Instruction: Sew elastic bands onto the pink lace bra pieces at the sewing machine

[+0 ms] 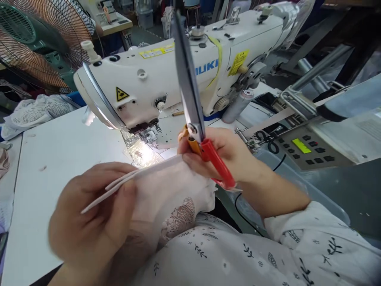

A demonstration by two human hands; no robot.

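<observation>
The right hand [229, 157] has its grip closed around the red handles of the scissors [190, 95]. The blades are shut together and point straight up in front of the sewing machine [139, 79], away from any cloth. The fingertips of this same hand also touch the right end of the white strip [125, 183]. The left hand [89, 218] grips the other end of the strip, with the thumb pressing it down on the fingers, so the strip is stretched between the two hands, above the lap and just in front of the desk [59, 147]. The strip seems to be two thin layers lying one on the other (the picture is a little blurred there, so I cannot be sure). Under it hangs the pale fabric [169, 186], with a lace part [180, 218] lower down. As far as I can judge, the piece is already away from the needle area, where the lamp shines on the plate, so the sewing of this seam looks finished. No cut is being made at this moment, and the trimming of the strip seems not yet done. To the right is the control panel [306, 147], and a fan [35, 39] stands at the far left.
</observation>
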